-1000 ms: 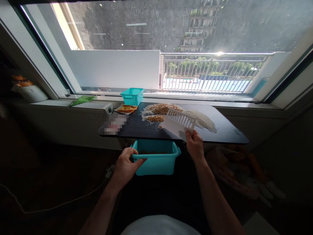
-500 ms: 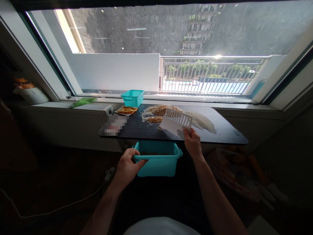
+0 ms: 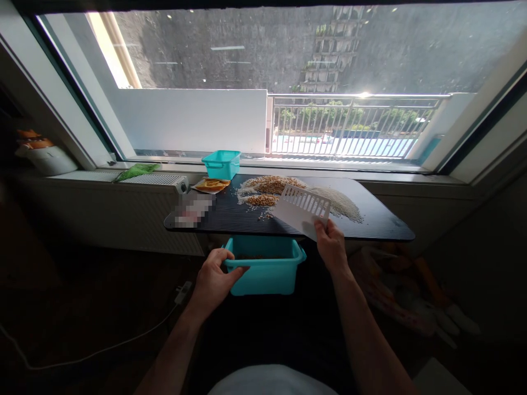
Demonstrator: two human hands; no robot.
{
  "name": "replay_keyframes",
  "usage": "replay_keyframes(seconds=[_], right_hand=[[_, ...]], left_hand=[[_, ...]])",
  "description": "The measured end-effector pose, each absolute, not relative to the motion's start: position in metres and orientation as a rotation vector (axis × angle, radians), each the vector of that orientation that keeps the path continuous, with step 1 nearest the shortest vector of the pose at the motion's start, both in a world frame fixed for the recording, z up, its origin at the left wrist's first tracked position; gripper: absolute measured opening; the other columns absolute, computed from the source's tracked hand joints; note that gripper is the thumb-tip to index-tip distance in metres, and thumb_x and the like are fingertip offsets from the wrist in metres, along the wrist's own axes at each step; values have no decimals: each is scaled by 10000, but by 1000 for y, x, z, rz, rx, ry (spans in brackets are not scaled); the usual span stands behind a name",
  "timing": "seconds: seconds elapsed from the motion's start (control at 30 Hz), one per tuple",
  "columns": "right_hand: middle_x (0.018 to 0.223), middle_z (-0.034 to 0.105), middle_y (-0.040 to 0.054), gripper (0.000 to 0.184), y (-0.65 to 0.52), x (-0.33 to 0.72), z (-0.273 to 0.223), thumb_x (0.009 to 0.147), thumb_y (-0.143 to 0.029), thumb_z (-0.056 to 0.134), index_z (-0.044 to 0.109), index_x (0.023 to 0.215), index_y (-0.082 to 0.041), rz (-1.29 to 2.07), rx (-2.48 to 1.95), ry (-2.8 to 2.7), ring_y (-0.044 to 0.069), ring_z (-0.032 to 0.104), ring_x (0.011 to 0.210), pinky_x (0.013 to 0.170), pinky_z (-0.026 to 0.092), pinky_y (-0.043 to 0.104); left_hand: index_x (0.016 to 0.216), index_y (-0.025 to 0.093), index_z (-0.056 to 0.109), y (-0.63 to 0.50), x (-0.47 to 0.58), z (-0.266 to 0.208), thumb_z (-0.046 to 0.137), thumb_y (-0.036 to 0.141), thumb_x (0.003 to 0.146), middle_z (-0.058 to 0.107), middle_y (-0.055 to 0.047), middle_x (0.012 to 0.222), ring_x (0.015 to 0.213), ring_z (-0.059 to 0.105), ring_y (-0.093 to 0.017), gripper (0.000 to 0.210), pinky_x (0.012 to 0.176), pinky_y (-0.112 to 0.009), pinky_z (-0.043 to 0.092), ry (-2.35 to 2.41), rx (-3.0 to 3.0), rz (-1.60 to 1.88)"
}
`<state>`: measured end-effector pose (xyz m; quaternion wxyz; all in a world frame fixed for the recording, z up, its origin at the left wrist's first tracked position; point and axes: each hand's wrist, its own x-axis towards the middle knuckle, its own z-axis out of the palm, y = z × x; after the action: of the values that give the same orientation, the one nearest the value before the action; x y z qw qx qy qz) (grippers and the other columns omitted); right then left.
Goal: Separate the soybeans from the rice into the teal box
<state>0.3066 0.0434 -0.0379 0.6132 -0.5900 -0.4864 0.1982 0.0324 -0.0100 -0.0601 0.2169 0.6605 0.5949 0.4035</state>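
Note:
My left hand (image 3: 216, 276) grips the left rim of a turquoise plastic bin (image 3: 263, 278), thumb along the front. The bin sits just below the table's near edge, and brownish contents show dimly inside. Between the fingers of my right hand (image 3: 331, 241) is a flat white slotted scraper (image 3: 300, 211), tilted over the near edge of the black table (image 3: 222, 216). Beyond the scraper lie yellow-brown kernels (image 3: 263, 201), perhaps corn, mixed with white grains. A pile of white grains like rice (image 3: 340, 204) spreads to the right of it.
A second turquoise bin (image 3: 222, 164) stands at the table's back left, beside an orange-and-white packet (image 3: 212, 185). A blurred-out item (image 3: 193, 211) lies at the left end. Behind are a radiator (image 3: 135, 208) with a green cloth (image 3: 138, 171) and a large window. A white cable (image 3: 102, 348) crosses the floor.
My right hand and the scraper have shifted slightly right and toward me. My left hand stays on the bin's rim. The whole view has drifted a little.

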Motion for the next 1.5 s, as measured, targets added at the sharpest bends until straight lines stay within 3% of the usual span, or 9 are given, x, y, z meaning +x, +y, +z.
replay_keyframes(seconds=[0.6, 1.5], right_hand=[[699, 630, 17, 384, 44, 305, -47, 759, -524, 565, 656, 858, -164, 538, -1320, -1122, 176, 548, 671, 656, 436, 319], [756, 680, 22, 457, 44, 283, -48, 732, -597, 612, 671, 898, -175, 729, -1227, -1210, 182, 590, 686, 668, 479, 319]], left_hand=[[748, 213, 584, -11, 29, -61, 665, 438, 725, 583, -4, 887, 820, 601, -191, 240, 712, -281, 469, 1688, 1819, 1114], [731, 208, 587, -12, 14, -56, 665, 473, 735, 594, -25, 900, 863, 624, -216, 276, 734, -301, 498, 1750, 1819, 1115]])
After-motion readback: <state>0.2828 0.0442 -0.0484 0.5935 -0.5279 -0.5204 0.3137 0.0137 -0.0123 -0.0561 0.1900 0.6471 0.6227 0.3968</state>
